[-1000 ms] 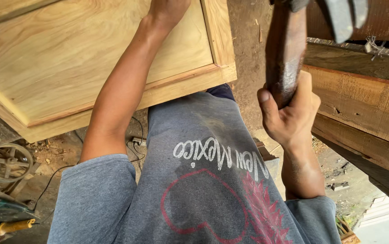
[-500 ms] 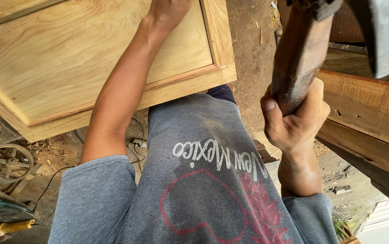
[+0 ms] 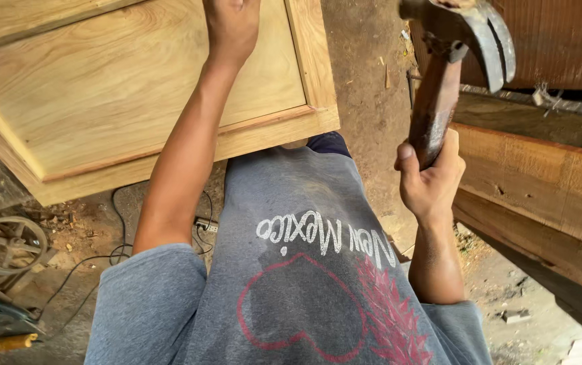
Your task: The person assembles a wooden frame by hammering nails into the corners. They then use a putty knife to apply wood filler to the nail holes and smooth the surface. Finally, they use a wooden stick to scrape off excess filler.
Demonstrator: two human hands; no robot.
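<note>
A light wooden panel door [image 3: 102,94] with a raised frame lies flat in front of me, filling the upper left. My left hand [image 3: 231,26] rests flat on the panel near its right rail, arm stretched out. My right hand [image 3: 429,179] grips the dark wooden handle of a claw hammer [image 3: 456,61], held raised at the upper right, its metal head and claw above the hand. My grey printed shirt fills the lower middle.
Rough wooden planks [image 3: 541,189] are stacked along the right. The dirt floor [image 3: 365,81] lies beyond the panel. At the lower left sit a metal pulley wheel [image 3: 8,243], black cables [image 3: 102,257] and a tool with a yellow handle [image 3: 4,343].
My right hand has swung the hammer, the head moving left and lower in view. My left hand stays on the panel.
</note>
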